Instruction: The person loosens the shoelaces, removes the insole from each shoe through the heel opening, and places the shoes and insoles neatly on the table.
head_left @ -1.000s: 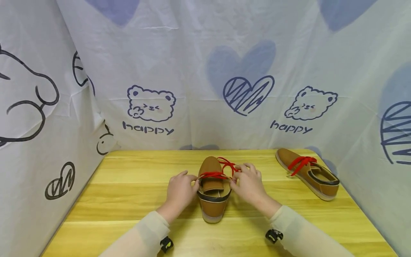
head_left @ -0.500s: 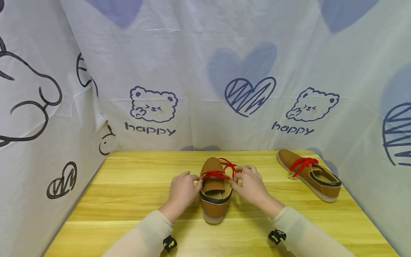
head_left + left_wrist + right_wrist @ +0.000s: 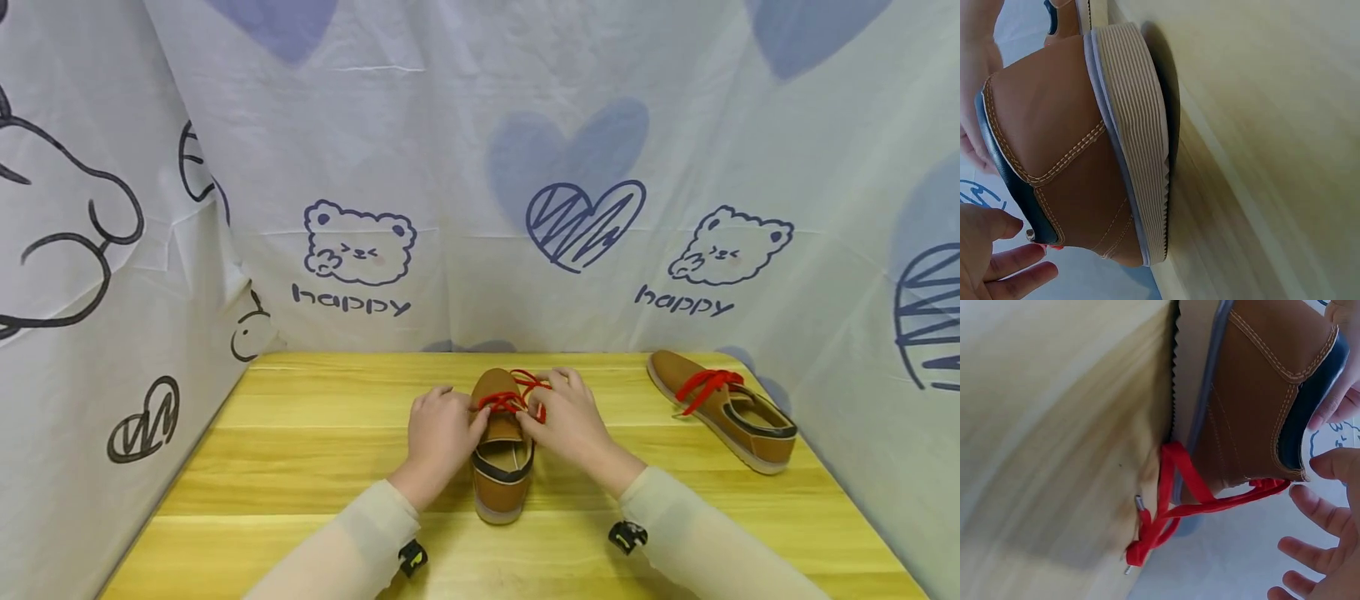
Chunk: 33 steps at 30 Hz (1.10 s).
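Note:
A brown shoe (image 3: 502, 492) with a dark collar stands upright on the table, its toe pointing away and its heel toward me. Red laces (image 3: 1175, 506) cross its front; a loose length hangs down its right side to the tabletop. From the left, my left hand (image 3: 442, 433) pinches the upper corner of the lace flap between thumb and forefinger. On the opposite flap corner, my right hand (image 3: 566, 417) does the same, its other fingers spread apart. In the head view the fingers partly hide the laces.
Another brown shoe (image 3: 761, 450) lies at the right rear of the wooden table (image 3: 315, 467), its red lace tied in a bow. White printed cloth (image 3: 465, 308) hangs behind the table and along both sides.
Both hands have come closer together and a little forward. The shoe's two flaps, spread apart before, now stand nearer each other over the tongue.

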Motion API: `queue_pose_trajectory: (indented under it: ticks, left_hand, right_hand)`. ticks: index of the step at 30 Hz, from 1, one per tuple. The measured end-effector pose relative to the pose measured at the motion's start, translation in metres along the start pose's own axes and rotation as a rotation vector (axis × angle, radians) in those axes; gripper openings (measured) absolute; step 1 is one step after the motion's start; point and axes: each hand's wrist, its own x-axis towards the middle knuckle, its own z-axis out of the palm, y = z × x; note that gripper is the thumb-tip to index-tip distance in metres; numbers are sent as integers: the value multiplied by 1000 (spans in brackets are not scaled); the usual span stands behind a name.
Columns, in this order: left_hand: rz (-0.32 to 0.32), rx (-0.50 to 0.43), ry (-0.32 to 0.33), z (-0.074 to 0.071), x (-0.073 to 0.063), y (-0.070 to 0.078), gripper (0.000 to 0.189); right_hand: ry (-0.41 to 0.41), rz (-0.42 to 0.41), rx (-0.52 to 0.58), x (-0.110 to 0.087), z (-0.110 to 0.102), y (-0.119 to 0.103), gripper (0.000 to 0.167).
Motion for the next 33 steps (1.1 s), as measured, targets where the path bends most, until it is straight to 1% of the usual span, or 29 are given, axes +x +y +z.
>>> queue_pose_trajectory:
  ticks: [2,4,8,13,16,21,24,28,33]
  left_hand:
    - [10,16,12,1,2,1,23]
    - [18,33,11,2,3,2,25]
    - [33,62,3,3,6,1,32]
    - [47,104,22,4,10,-2,28]
    - [33,120,15,3,11,-4,26]
    - [0,85,-31,1,10,-8,30]
    - [-28,56,-49,0,9,-13,29]
    - [-68,32,-60,-2,7,-19,24]
    - [-79,1,-64,-3,5,-24,22]
  right_hand:
    - [13,-4,-33,4,1,-1,29]
    - [14,-7,-55,7,1,-3,27]
    - [-14,-13,-92,9,1,-5,25]
    - [-9,-38,-145,12,-3,-3,24]
    - [-14,-41,-158,13,-6,-1,25]
    - [-42,-10,-160,12,-9,4,29]
    - [-54,14,-159,11,-9,7,31]
    - [-59,37,-151,9,-7,11,32]
    - [-70,66,-128,6,-4,15,34]
